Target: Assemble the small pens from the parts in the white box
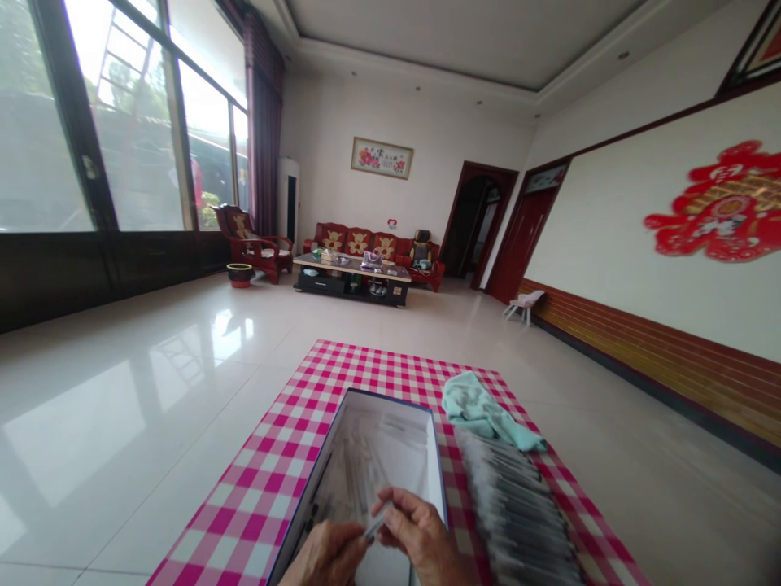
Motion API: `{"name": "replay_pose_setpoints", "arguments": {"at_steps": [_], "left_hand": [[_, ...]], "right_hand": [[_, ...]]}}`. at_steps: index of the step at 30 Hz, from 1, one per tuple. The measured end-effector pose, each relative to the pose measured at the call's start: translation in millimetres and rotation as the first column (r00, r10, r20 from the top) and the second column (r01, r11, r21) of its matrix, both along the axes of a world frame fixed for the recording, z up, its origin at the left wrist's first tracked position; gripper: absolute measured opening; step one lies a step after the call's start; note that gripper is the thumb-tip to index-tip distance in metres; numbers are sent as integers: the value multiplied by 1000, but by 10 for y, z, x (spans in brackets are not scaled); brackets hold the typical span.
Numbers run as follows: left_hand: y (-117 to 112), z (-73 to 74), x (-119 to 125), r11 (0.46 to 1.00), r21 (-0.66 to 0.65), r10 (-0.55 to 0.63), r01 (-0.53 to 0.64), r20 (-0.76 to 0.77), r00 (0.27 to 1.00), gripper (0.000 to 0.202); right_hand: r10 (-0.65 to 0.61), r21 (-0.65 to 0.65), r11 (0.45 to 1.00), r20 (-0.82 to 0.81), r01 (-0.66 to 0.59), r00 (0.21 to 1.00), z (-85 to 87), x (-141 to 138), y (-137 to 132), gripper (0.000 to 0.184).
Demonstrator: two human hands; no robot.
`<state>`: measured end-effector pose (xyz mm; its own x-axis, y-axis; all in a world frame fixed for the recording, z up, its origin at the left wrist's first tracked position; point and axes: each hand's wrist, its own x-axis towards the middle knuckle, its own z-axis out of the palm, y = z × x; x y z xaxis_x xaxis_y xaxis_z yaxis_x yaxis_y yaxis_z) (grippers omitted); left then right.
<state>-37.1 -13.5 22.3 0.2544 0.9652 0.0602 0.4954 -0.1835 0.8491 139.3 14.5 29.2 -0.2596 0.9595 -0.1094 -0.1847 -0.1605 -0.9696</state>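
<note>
The right hand point(421, 533) is nearest, its fingers closed on a slim silver item point(375, 522). The left hand point(323, 557) is just beside it, with its fingers curled toward the item, though it is hard to tell whether they touch it. Both hands are over the near end of an open box point(437, 464), which has a white inside and a dark blue edge. It holds long, pale, thin items point(354, 464), too blurred to identify.

Just right of the box lie overlapping rows of grey-and-white sleeved packets point(516, 513), with no readable labels. A crumpled teal towel point(482, 411) touches their far end. The box, packets and towel all rest on a pink-and-white gingham cloth point(262, 488) spread over a glossy tile floor point(122, 431).

Well beyond the cloth stands a low dark table point(351, 281) crowded with small objects, and behind it is a red wooden sofa point(357, 240). A matching armchair point(253, 240) and a red-based pot point(240, 274) are to the far left, and a small white stool point(525, 305) is to the right. The writing on a framed picture point(381, 157) on the far wall is too small to read. A red paper-cut decoration point(713, 203) hangs on the right wall.
</note>
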Motion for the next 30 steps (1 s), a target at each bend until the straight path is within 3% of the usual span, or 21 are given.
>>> {"name": "replay_pose_setpoints", "arguments": {"at_steps": [7,15,18,25,30], "left_hand": [[75,-5,56,993,110,-33,50,-147,989,38],[23,-49,113,968,252,97,3,-383,919,31],[23,-11,162,977,213,98,7,-477,873,28],[25,259,332,996,76,12,54,-684,730,34],[71,308,400,994,33,-52,108,-716,696,38]], "right_hand": [[4,-18,1000,60,-3,998,51,-11,2,33],[-28,-103,994,50,33,998,-15,-15,27,38],[-50,-139,989,10,51,999,-43,-1,52,42],[-131,-183,976,-77,115,988,-79,50,71,42],[-178,-223,963,-92,154,980,-65,69,76,44]]}}
